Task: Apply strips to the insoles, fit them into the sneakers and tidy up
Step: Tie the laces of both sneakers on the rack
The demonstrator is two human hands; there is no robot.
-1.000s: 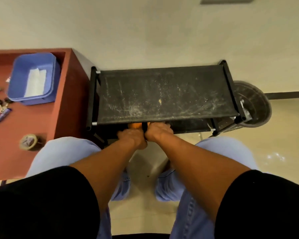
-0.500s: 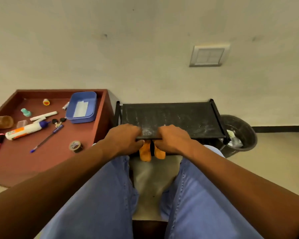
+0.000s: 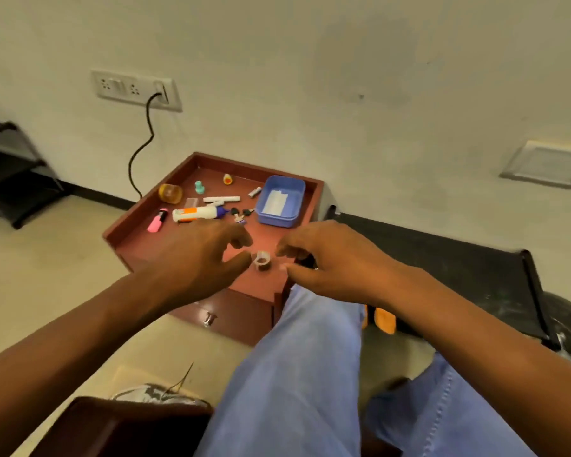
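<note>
A small roll of tape (image 3: 261,260) stands near the front edge of the red-brown side table (image 3: 139,240). My left hand (image 3: 208,255) hovers just left of the roll with fingers spread and relaxed, holding nothing. My right hand (image 3: 323,258) hovers just right of it, fingers loosely bent, also holding nothing. Neither hand touches the roll. Orange shoe parts (image 3: 384,319) peek out under the black shoe rack (image 3: 468,268) below my right forearm. A white sneaker (image 3: 152,394) with laces lies on the floor at the bottom left.
On the table lie a blue tub (image 3: 281,201) with a white sheet, a glue bottle (image 3: 198,213), a pink marker (image 3: 155,221), keys (image 3: 239,214) and small bottles. A cable (image 3: 142,143) hangs from the wall socket. A dark bin (image 3: 567,328) stands at the right.
Both hands left the shoe rack's front edge and swung left over the side table, ending on either side of the tape roll. My view turned left with them.
</note>
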